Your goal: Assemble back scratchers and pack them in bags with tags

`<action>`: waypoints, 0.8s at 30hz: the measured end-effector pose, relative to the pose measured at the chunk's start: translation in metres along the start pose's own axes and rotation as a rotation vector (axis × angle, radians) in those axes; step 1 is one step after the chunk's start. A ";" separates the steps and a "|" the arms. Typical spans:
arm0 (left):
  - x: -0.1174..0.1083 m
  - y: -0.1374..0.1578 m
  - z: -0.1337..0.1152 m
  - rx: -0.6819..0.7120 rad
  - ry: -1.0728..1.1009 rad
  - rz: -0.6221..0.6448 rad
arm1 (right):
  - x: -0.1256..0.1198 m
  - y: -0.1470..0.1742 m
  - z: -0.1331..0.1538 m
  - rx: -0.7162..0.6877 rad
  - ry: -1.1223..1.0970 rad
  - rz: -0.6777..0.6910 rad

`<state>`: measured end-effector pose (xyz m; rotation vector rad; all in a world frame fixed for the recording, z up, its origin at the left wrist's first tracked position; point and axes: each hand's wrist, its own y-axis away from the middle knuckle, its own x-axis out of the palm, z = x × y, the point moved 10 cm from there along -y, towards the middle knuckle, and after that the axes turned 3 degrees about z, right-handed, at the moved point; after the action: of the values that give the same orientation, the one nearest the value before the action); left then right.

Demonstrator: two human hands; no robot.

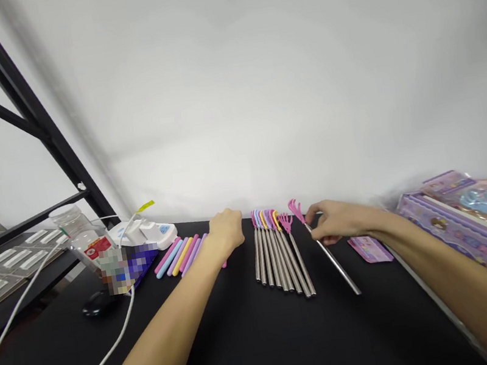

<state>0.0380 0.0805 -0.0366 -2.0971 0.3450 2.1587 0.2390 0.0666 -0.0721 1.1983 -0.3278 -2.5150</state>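
Note:
My right hand [335, 218] pinches a back scratcher [336, 263] with a pink claw head and a metal shaft, just below the head. The shaft slants down to the right. To its left, several back scratchers [278, 260] with claws in pink, blue, yellow and purple lie side by side, metal ends toward me. My left hand [227, 229] is closed beside a row of coloured handle tubes [183, 255] in pink, blue, yellow and purple. A pink tip pokes out beneath that wrist. The left fingers face away, so what they grip is hidden.
Purple printed packaging [454, 229] fills the right side, with a small pink card pack [371, 248] nearby. On the left are a clear jar [89, 241], a black mouse [100, 304], a white power strip [166, 235], a loose white cable [123, 331] and a black frame [38, 125].

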 end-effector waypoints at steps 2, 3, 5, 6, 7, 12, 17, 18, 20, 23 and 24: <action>0.001 -0.001 0.002 -0.022 -0.003 0.000 | 0.001 0.005 0.006 -0.050 -0.047 0.057; 0.002 -0.001 0.003 -0.029 -0.002 0.005 | 0.002 0.007 0.009 -0.078 -0.071 0.082; 0.003 -0.002 0.004 -0.037 0.003 0.020 | 0.001 0.009 0.013 -0.123 -0.136 0.115; 0.003 -0.002 0.004 -0.041 0.005 0.024 | 0.000 0.009 0.014 -0.138 -0.167 0.123; 0.002 -0.002 0.005 -0.049 0.005 0.022 | -0.001 0.009 0.014 -0.149 -0.192 0.126; -0.008 0.000 0.012 -0.116 -0.023 -0.011 | -0.005 0.007 0.015 -0.176 -0.205 0.096; 0.001 0.000 0.005 -0.077 0.018 0.043 | -0.003 0.010 0.020 -0.184 -0.221 0.104; 0.003 -0.001 0.005 -0.067 0.035 0.050 | -0.004 0.012 0.021 -0.186 -0.230 0.103; 0.008 -0.004 0.004 -0.047 0.075 0.056 | -0.007 0.014 0.025 -0.198 -0.275 0.085; 0.011 -0.008 0.003 0.014 0.140 0.066 | -0.016 0.017 0.030 -0.230 -0.407 0.021; 0.010 -0.008 0.000 0.058 0.175 0.076 | -0.021 0.018 0.031 -0.242 -0.461 -0.021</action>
<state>0.0398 0.0877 -0.0473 -2.2815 0.5048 1.9817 0.2310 0.0603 -0.0324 0.5280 -0.1117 -2.7340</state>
